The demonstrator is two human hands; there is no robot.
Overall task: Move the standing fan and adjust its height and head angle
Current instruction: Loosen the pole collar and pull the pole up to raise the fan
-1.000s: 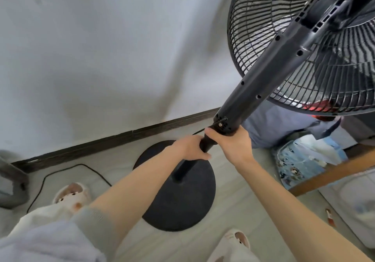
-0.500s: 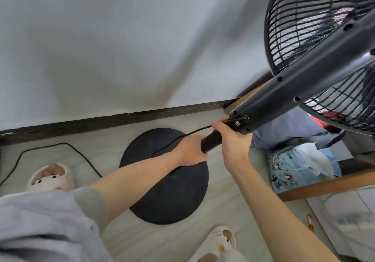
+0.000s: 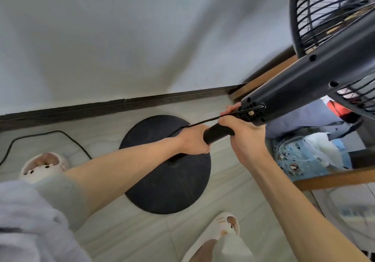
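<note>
A black standing fan stands in front of me on its round base. Its thick upper column rises to the upper right, where the wire grille of the head fills the corner. My left hand is wrapped around the thin pole lower down. My right hand grips the same pole just under the column's bottom end. The fan's black cord runs from the column's end down behind my left hand.
A white wall with a dark skirting board runs close behind the base. The cord loops over the tiled floor at left. My slippered feet flank the base. Wooden furniture, blue cloth and a patterned bag crowd the right.
The view has swung left and closer, so the fan head has slid toward the upper right corner. Both hands have kept their grip on the pole.
</note>
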